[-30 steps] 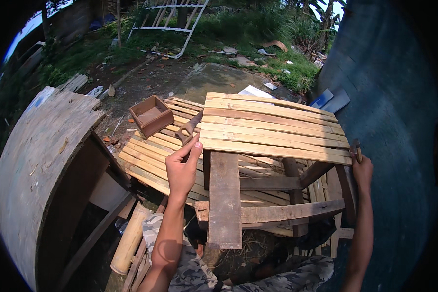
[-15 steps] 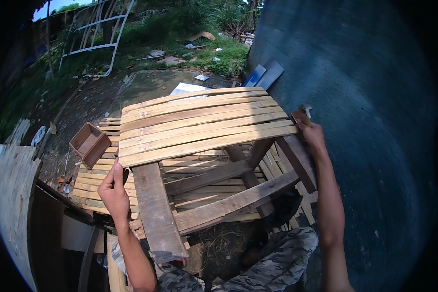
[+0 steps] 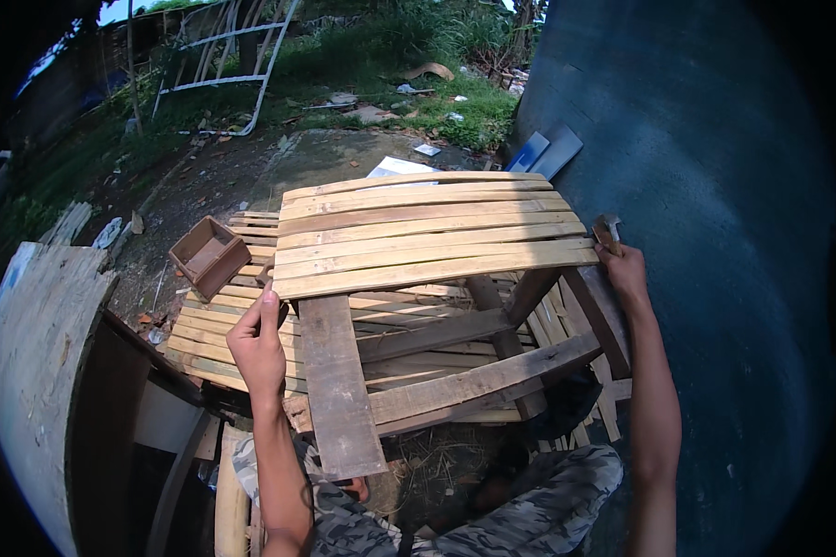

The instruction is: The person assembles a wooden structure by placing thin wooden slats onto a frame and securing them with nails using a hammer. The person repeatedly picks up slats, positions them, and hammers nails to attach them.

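Note:
A dark wooden frame stands before me, its far part topped with several pale bamboo slats laid side by side. My left hand is closed at the near left corner, thumb raised against the end of the nearest bamboo slat. At the opposite end, my right hand grips a hammer, its metal head showing above the fist and most of its handle hidden. The right fist is right beside the slat ends. Open gaps in the frame show crosspieces and a lower slatted surface.
An open brown wooden box rests on a low bamboo platform at left. A weathered board stands at the near left. A blue-grey wall rises at right, with flat panels leaning on it. Grass and litter lie beyond.
The whole view has shifted, so the scene sits further right. Both hands stay at the slat ends, and the hammer head now shows more plainly above my right fist.

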A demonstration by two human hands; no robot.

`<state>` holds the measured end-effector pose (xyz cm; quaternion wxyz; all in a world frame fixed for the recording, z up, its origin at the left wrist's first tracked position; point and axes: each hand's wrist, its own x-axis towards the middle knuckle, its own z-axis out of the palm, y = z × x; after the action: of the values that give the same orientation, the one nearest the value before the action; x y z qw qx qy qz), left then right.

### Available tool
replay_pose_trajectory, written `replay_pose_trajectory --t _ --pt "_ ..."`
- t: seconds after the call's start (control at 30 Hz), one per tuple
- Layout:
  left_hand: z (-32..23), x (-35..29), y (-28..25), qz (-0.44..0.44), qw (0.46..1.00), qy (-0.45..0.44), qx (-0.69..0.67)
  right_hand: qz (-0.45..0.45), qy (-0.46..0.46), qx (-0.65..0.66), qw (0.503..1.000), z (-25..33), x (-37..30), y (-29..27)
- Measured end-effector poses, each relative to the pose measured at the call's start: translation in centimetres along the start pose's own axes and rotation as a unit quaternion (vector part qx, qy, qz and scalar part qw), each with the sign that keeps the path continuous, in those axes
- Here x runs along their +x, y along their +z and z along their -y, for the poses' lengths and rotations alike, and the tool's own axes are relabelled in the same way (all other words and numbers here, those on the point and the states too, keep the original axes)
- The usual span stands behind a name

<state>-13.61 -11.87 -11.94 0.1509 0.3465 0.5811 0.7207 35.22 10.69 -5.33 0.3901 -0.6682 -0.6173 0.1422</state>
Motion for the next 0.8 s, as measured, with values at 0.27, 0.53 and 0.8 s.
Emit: replay_pose_trajectory --t 0.27,0.53,0.8 --pt "0.05 0.05 -0.44 0.055 0.998 0.009 -0.031 -0.008 -0.018 -0.002 1.0 -0.94 0.71 0.26" --pt "0.67 0.07 -0.54 0.066 0.996 0.016 -0.051 0.013 -0.019 0.024 0.999 -0.85 0.79 0.07" --pt "0.82 0.2 -0.47 0.059 0.998 0.024 -0.018 0.018 -0.004 0.02 1.0 -0.91 0.92 -0.03"
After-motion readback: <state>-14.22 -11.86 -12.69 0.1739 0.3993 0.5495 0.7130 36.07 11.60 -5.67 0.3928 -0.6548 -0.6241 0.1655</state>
